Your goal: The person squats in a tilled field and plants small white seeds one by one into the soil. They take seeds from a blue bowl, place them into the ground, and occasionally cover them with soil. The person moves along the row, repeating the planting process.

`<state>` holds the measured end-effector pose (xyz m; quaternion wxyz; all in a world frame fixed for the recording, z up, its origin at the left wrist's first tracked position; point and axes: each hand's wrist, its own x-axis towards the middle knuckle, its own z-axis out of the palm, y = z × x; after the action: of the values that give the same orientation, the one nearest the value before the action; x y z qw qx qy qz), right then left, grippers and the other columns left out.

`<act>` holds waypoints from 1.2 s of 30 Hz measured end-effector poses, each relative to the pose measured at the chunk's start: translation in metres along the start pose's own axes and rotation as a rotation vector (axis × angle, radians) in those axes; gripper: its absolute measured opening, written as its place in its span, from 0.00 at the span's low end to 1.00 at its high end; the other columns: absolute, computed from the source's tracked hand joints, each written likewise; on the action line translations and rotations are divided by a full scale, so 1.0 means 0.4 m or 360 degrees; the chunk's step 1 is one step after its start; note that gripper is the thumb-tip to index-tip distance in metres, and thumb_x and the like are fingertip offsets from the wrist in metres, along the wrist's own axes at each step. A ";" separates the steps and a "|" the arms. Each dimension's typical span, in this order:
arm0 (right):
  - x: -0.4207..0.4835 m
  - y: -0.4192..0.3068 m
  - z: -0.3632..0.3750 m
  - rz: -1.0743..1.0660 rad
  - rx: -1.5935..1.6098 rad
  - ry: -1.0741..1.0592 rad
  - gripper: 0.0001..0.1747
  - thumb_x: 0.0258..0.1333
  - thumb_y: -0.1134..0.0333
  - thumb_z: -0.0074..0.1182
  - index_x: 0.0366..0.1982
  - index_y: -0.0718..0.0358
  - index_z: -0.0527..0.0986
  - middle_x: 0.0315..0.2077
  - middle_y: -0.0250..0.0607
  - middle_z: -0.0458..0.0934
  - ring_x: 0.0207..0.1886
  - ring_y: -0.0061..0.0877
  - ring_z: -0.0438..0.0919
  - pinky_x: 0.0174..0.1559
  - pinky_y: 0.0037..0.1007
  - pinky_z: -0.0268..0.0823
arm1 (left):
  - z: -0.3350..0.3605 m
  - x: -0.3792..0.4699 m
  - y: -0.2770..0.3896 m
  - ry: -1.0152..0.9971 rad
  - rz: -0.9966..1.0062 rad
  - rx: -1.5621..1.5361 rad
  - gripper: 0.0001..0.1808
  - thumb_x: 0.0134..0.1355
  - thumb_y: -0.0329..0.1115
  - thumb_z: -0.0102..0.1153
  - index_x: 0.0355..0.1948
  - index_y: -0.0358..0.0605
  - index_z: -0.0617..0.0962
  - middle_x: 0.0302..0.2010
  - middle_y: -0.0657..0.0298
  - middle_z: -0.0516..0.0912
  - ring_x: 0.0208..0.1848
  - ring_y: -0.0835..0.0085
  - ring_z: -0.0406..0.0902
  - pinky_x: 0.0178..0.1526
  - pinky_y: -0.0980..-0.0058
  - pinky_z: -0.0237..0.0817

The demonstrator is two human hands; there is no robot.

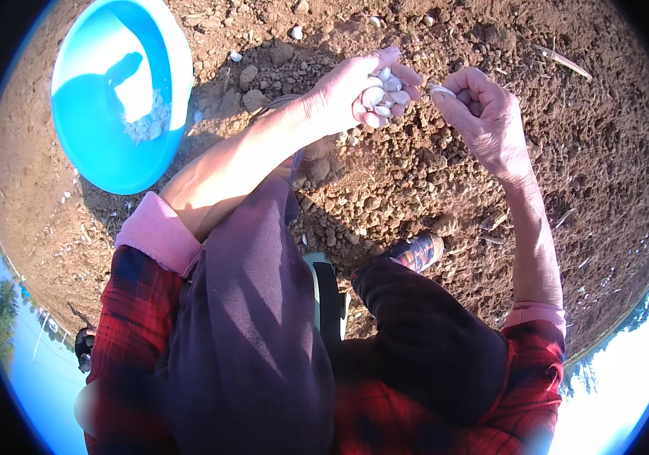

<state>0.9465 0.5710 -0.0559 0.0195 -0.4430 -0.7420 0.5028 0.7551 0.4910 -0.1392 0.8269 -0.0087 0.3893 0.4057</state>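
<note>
My left hand [353, 85] is cupped around several white garlic cloves [384, 94], held above the soil. To its right, my right hand [481, 116] pinches a single garlic clove [441, 90] between thumb and fingertips. The fingers of that hand curl inward, so I cannot tell whether more cloves lie in the palm. A blue plastic basin [74, 142] stands on the ground at the upper left, with pale cloves or skins [151, 122] at its bottom. Loose garlic cloves [296, 32] lie on the soil beyond my left hand.
Clumpy brown soil [404, 165] spreads all around, with small clods and a dry stalk [563, 61] at the upper right. My patterned shoe [424, 252] rests below my hands. A low seat [327, 296] shows between my legs. Another person [84, 348] appears far off at left.
</note>
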 end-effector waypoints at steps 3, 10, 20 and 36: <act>-0.059 0.065 0.028 0.0487 0.0530 0.0077 0.12 0.58 0.62 0.60 0.32 0.65 0.76 0.19 0.27 0.77 0.18 0.08 0.69 0.20 0.15 0.62 | -0.030 -0.013 -0.009 -0.0058 -0.0014 -0.0155 0.24 0.69 0.54 0.44 0.41 0.42 0.78 0.35 0.62 0.80 0.28 0.76 0.75 0.17 0.85 0.58; -0.072 0.230 0.187 0.0427 0.0408 0.0260 0.07 0.55 0.67 0.62 0.29 0.63 0.79 0.19 0.25 0.73 0.21 0.11 0.67 0.25 0.19 0.62 | -0.064 -0.027 -0.070 0.0019 0.0007 -0.0315 0.23 0.69 0.53 0.45 0.39 0.42 0.78 0.33 0.62 0.78 0.29 0.74 0.74 0.18 0.84 0.59; -0.040 0.315 0.240 -0.0308 -0.0642 0.0393 0.02 0.52 0.73 0.55 0.28 0.61 0.73 0.23 0.41 0.76 0.24 0.37 0.78 0.27 0.36 0.71 | -0.039 -0.029 -0.106 0.0142 -0.0148 -0.0129 0.24 0.69 0.55 0.44 0.43 0.42 0.75 0.35 0.60 0.78 0.27 0.77 0.73 0.19 0.85 0.60; -0.089 0.080 0.169 -0.0321 -0.0057 0.0227 0.10 0.57 0.68 0.55 0.41 0.59 0.78 0.28 0.40 0.78 0.30 0.33 0.80 0.33 0.32 0.72 | 0.013 -0.043 -0.137 0.0073 -0.0386 0.0153 0.31 0.65 0.68 0.38 0.37 0.50 0.74 0.19 0.66 0.76 0.18 0.79 0.71 0.16 0.84 0.57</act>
<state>0.9564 0.5008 -0.0987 0.1149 -0.4009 -0.7885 0.4520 0.7895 0.4446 -0.1409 0.8603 -0.0254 0.4230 0.2833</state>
